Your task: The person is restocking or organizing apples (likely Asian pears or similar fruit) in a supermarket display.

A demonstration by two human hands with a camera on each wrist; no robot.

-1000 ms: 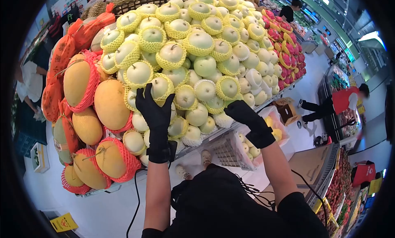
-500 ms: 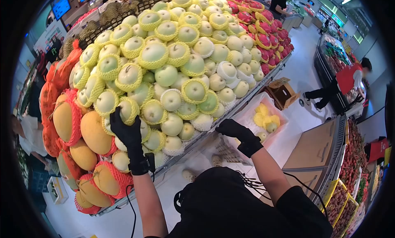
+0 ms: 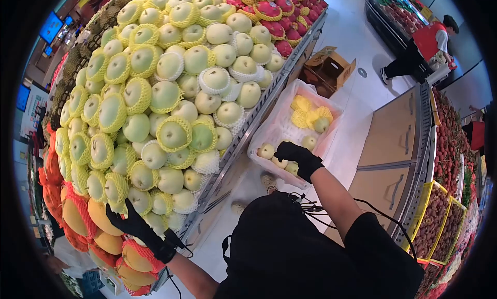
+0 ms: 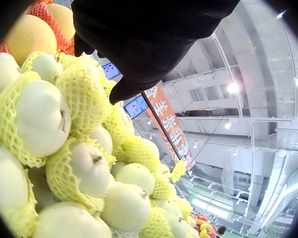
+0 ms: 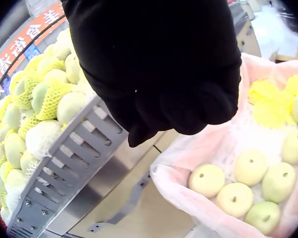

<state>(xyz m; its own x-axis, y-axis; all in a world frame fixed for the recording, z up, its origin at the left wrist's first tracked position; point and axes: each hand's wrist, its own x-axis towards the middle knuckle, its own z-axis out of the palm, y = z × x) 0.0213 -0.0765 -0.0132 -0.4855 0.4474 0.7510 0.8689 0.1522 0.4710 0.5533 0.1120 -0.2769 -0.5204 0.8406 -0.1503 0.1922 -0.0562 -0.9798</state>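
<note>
Left hand, black-gloved [image 3: 135,227]: hanging at the near left corner of a sloping fruit stand with a grey slotted metal rim [image 5: 59,176]. Thumb and fingers are standing apart. Nearest is a pale green round fruit in a yellow foam net [image 3: 116,187]; whether the fingertips are touching it cannot be told.

Right hand, black-gloved [image 3: 300,157]: hovering above the near end of a box lined with whitish-pink film [image 5: 174,191], beyond the stand's near edge. Fingers are curling in together on themselves.

Pale green round fruits, many: lying heaped from the near edge of the stand to its far edge, most wearing yellow foam nets, some white nets, some sitting bare.

Large orange-yellow oval melons [image 3: 103,217]: filling the left end of the stand, just beside the left hand; several are wearing red foam nets.

Magenta dragon fruits in yellow nets [image 3: 269,10]: piling up at the right end of the stand.

Box contents: bare pale green fruits [image 5: 234,200] are clustering at the near end; loose yellow foam nets [image 5: 273,106] are lying toward the far end.

Open brown cardboard carton [image 3: 329,71]: standing just beyond the box's far edge.

Person in a red vest [image 3: 427,43]: standing across the aisle, well apart.
</note>
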